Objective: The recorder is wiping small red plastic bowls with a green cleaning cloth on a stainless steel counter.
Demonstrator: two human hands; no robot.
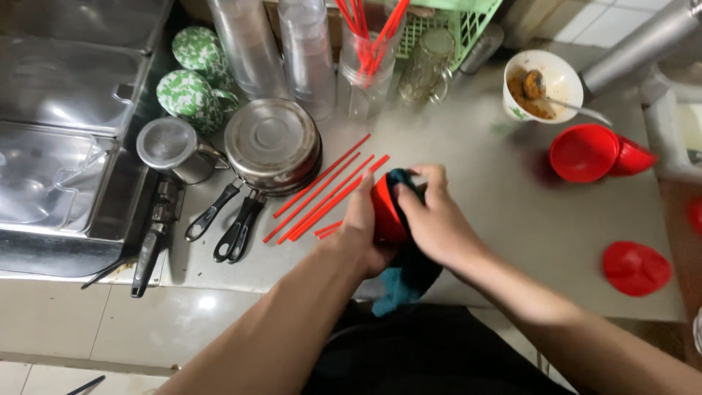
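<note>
My left hand [360, 232] grips a red plastic cup [385, 213] from below, holding it on its side over the grey counter [468, 168]. A dark teal cloth [406, 272] is pressed into the cup's mouth by my right hand [436, 218]; the rest of the cloth hangs down toward the counter's front edge. Several red straws [322, 192] lie loose on the counter just left of my hands.
Two stacked lidded pans [272, 143] and a small steel pot [170, 148] sit at left beside a metal sink [58, 139]. Clear cup stacks [278, 47], a straw jar [365, 69], a bowl with spoon [542, 85], red cups [596, 153] and a red lid [635, 268] surround.
</note>
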